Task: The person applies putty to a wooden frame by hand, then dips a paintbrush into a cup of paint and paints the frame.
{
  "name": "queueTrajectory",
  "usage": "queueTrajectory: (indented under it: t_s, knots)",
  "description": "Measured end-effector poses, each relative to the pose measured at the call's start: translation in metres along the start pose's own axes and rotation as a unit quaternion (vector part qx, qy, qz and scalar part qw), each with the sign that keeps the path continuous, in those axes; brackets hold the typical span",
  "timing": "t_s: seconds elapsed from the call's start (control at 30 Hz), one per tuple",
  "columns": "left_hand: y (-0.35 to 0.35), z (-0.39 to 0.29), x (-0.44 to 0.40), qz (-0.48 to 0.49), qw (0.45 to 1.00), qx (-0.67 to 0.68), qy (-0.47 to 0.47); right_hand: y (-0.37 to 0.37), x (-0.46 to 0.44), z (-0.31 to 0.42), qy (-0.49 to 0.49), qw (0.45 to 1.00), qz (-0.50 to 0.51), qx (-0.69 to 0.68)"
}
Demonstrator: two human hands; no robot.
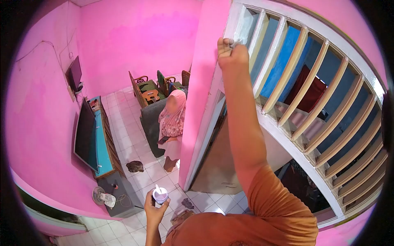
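Note:
My left hand is wrapped round a small cup of pale contents, low in the view. A white spoon-like stick leans in the cup. Raised high, my right hand is at the upper corner of a white frame around a slatted vent. Its fingers are curled; something greyish shows by the fingertips, too small and blurred to name. The slats nearest this hand look white, while those farther right are cream-coloured.
A doorway with a door lies below the vent. On the left are a television, a turquoise-topped cabinet and a fan. A person is beside a dark sofa; cats are on the tiled floor.

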State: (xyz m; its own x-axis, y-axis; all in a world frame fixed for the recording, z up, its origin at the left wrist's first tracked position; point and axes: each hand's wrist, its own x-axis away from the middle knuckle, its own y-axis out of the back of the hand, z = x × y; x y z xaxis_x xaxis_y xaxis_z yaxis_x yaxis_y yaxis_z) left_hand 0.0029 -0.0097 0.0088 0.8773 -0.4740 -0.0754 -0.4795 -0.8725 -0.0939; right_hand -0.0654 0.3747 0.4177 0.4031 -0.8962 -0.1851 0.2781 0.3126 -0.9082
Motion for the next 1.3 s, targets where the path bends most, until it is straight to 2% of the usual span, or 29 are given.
queueTrajectory:
  t_s: [0.13, 0.2, 0.3, 0.33, 0.4, 0.5, 0.53, 0.6, 0.7, 0.87, 0.97, 1.0, 1.1, 1.17, 1.23, 1.3]
  knots:
    - [-0.001, -0.001, 0.001, 0.011, 1.000, -0.010, -0.004, -0.001, -0.003, -0.003, 0.002, 1.000, 0.000, 0.009]
    - [-0.002, 0.000, 0.002, 0.021, 1.000, -0.014, -0.005, -0.013, -0.007, 0.000, 0.040, 0.996, 0.082, 0.025]
    - [-0.003, 0.000, 0.003, 0.027, 1.000, -0.011, -0.004, -0.019, -0.005, 0.003, 0.031, 0.995, 0.094, 0.024]
    - [-0.004, 0.000, 0.003, 0.025, 1.000, -0.014, 0.003, -0.015, 0.000, 0.001, 0.031, 0.995, 0.093, 0.024]
    - [-0.005, -0.001, 0.004, 0.022, 1.000, -0.016, 0.009, -0.001, 0.017, -0.003, 0.006, 1.000, -0.004, -0.010]
    - [-0.005, -0.001, 0.006, 0.015, 1.000, -0.008, 0.008, 0.023, 0.023, -0.012, -0.004, 1.000, -0.024, -0.003]
    - [-0.004, 0.000, 0.006, 0.017, 1.000, -0.012, 0.005, 0.024, 0.019, -0.014, -0.006, 1.000, -0.025, -0.005]
    - [-0.003, 0.001, 0.006, 0.020, 1.000, -0.018, 0.003, 0.023, 0.007, -0.011, 0.009, 0.999, 0.053, -0.006]
    - [-0.002, 0.000, 0.006, 0.017, 1.000, -0.015, 0.002, 0.005, -0.007, 0.003, 0.019, 0.996, 0.083, 0.003]
    - [-0.003, 0.007, 0.007, 0.019, 0.999, -0.032, -0.020, 0.017, -0.001, -0.004, -0.007, 0.999, -0.029, -0.022]
    - [-0.004, 0.005, 0.008, 0.016, 1.000, -0.015, -0.007, 0.029, -0.008, -0.006, -0.025, 0.999, 0.028, 0.019]
    - [-0.003, 0.006, 0.008, 0.013, 1.000, -0.012, -0.005, 0.023, -0.004, -0.008, 0.004, 0.998, 0.054, 0.007]
    - [-0.001, 0.011, 0.004, 0.015, 0.999, -0.032, -0.006, 0.000, -0.018, 0.000, 0.018, 0.998, 0.063, -0.023]
    - [0.001, 0.011, 0.001, 0.022, 0.999, -0.043, -0.001, -0.003, -0.022, 0.009, -0.004, 0.999, 0.049, -0.013]
    - [0.001, 0.010, -0.001, 0.019, 0.999, -0.033, 0.007, 0.006, -0.020, 0.009, -0.030, 0.997, 0.013, -0.063]
    - [0.002, 0.013, -0.004, 0.017, 0.999, -0.025, 0.012, 0.016, -0.020, 0.005, -0.007, 0.999, 0.003, -0.040]
